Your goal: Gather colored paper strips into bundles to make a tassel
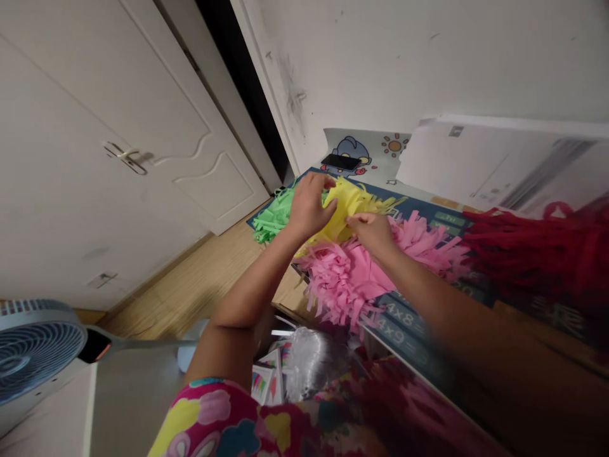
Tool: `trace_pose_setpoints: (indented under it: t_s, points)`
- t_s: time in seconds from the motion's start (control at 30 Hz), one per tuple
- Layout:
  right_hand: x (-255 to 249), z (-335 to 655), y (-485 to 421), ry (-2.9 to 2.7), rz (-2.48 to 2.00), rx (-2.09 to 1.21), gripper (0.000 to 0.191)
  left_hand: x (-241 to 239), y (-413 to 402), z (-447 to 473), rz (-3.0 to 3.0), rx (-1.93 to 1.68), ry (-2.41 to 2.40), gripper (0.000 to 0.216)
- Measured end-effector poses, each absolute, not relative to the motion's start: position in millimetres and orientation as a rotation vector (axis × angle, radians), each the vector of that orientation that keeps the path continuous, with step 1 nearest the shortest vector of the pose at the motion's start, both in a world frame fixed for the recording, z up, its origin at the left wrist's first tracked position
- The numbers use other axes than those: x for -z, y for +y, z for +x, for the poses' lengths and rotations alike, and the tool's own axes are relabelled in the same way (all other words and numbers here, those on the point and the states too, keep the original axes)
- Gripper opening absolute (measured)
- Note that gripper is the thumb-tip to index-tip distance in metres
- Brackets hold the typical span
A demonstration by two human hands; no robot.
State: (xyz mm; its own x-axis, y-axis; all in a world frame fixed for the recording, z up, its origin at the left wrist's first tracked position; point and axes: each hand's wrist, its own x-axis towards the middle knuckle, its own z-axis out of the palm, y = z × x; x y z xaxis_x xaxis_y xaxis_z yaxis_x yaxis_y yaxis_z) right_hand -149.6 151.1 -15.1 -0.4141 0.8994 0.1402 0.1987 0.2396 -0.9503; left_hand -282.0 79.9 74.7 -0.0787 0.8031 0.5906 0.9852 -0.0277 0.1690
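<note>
My left hand (309, 206) is curled over the top of a bunch of yellow fringed paper (349, 202) on the table. My right hand (373, 231) pinches the same yellow paper from the right side. Just below it lies a heap of pink fringed paper (342, 279), which my right wrist rests on. Green fringed paper (273, 216) lies to the left of my left hand, at the table's corner. Red fringed paper (533, 254) is piled at the right.
The table (409, 330) is covered with a blue mat printed with sums. A black phone (340, 162) lies at its far end by the wall. A white door (95, 158) and a fan (33, 349) are at left, and a clear plastic bag (314, 362) sits below.
</note>
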Motion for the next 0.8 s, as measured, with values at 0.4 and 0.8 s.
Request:
trace_pose_setpoints:
  t_s: [0.4,0.8]
  points:
    - [18.2,-147.3,145.4,-1.595,-0.945,-1.338,0.029,-26.8,60.6,-251.9,-1.826,0.341,-2.156,0.021]
    - [24.0,-148.9,139.1,-1.484,-0.912,-1.526,0.023,-19.0,67.3,-272.5,-1.865,0.961,-2.454,0.017]
